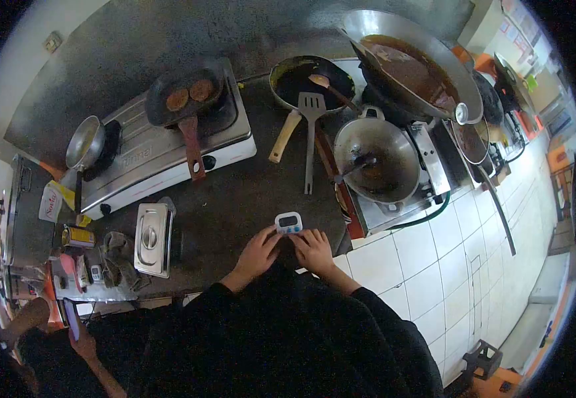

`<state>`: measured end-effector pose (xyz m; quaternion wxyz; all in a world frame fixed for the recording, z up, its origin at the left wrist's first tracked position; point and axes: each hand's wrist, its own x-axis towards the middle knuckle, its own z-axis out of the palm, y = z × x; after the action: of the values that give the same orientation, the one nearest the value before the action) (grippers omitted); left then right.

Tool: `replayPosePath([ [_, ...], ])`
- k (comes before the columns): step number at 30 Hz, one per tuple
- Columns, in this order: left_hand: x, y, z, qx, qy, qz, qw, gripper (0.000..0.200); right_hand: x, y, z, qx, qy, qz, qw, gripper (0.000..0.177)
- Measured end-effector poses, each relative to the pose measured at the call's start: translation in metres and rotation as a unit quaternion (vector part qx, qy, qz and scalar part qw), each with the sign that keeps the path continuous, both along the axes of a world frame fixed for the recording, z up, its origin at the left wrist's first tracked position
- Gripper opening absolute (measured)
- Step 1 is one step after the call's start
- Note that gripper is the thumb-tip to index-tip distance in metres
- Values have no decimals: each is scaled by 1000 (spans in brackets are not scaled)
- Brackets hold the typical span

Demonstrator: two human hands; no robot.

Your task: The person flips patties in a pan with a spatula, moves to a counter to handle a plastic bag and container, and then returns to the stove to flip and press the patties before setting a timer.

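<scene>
A small white digital kitchen timer [288, 223] with a grey display and blue buttons is at the near side of the dark counter. My left hand [256, 256] grips its left edge with the fingertips. From the lower right, my right hand [314, 251] has its fingers on the timer's near edge, by the buttons. Digits on the display are too small to read. Beyond the hands, a slotted metal turner [310, 132] rests with its head against a black frying pan [276, 83]. A lidded steel container [152, 239] stands left of my left hand.
Two patties [189, 95] lie in a square pan [158, 114] on a gas stove [142, 156]. A small saucepan [85, 142] sits on its left. At right are a small wok [347, 142] and a large oil-filled wok [374, 23]. At lower left, another person's hand [83, 341] holds a phone.
</scene>
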<state>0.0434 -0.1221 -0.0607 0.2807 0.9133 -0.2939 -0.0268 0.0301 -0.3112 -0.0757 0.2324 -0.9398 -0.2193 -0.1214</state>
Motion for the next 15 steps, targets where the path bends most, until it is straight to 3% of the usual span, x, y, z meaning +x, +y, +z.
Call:
replayPosePath([
  [15, -2, 1, -9, -10, -9, 3, 1000, 53, 2, 2, 0, -34, 4, 0, 999, 39],
])
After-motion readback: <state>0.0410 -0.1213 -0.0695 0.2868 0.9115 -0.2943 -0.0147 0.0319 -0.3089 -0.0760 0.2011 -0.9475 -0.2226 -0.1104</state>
